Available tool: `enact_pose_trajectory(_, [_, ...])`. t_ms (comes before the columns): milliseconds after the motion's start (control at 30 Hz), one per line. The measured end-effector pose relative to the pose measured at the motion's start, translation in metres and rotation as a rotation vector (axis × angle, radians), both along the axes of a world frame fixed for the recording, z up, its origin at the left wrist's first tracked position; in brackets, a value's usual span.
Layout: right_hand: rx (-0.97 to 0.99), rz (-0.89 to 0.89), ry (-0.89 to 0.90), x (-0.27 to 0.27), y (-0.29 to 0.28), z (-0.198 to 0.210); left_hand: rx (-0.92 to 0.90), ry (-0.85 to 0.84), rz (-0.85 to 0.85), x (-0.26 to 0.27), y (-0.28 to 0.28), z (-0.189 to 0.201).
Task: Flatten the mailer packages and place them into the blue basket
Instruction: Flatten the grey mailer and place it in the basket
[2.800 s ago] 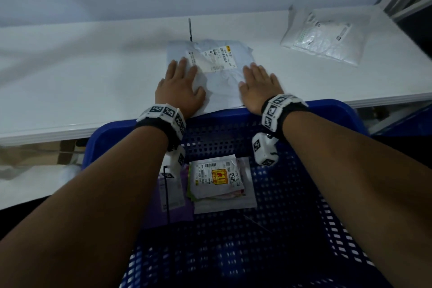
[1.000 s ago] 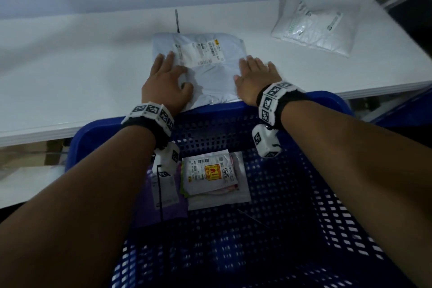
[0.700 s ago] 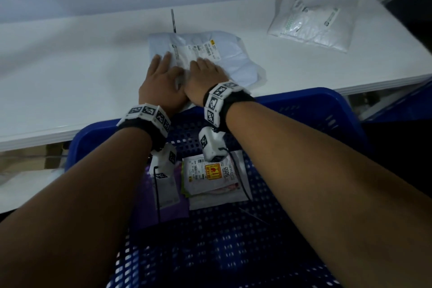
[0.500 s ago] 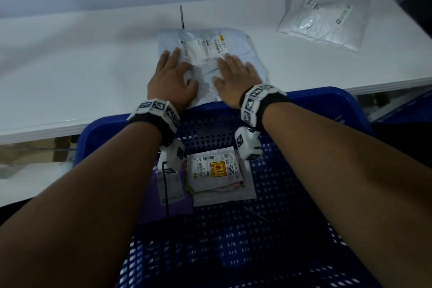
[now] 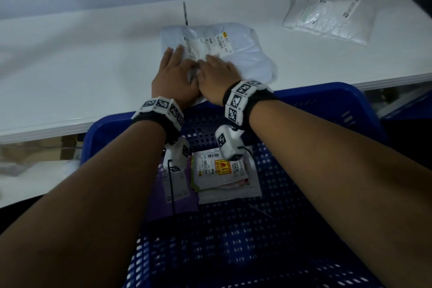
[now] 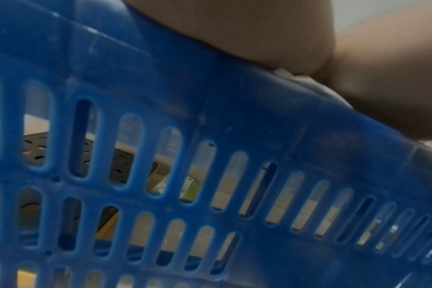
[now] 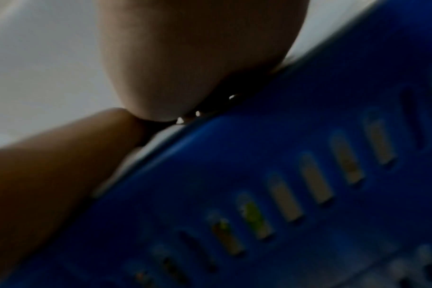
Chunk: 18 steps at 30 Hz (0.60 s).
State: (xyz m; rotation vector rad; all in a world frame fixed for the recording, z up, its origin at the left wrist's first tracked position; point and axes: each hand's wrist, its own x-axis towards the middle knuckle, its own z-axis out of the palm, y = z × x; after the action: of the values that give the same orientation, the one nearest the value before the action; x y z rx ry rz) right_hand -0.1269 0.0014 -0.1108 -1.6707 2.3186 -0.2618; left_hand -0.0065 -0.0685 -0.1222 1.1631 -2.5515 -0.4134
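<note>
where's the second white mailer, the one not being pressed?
Head view: the second white mailer lies at the table's far right, beyond the blue basket, apart from both hands.

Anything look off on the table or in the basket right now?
Nothing alarming. The white mailer under both hands, left hand and right hand, looks puffy and wrinkled on its right side. A second mailer lies askew at the table's far right.

Showing now | mailers on surface (image 5: 70, 58): two (image 5: 247, 54) (image 5: 327, 18) | basket (image 5: 327, 105): one | hands: two (image 5: 174, 82) (image 5: 218, 77)
</note>
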Motion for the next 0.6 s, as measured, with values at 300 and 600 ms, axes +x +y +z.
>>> enact_pose_trajectory(300, [0.147, -0.225, 0.104, -0.086, 0.05, -0.018, 0.005, 0.014, -0.003, 0.001, -0.003, -0.005])
enact_pose_trajectory(600, [-0.091, -0.58, -0.332, -0.097, 0.042, 0.006, 0.299, -0.04, 0.412, -0.016, -0.012, 0.024])
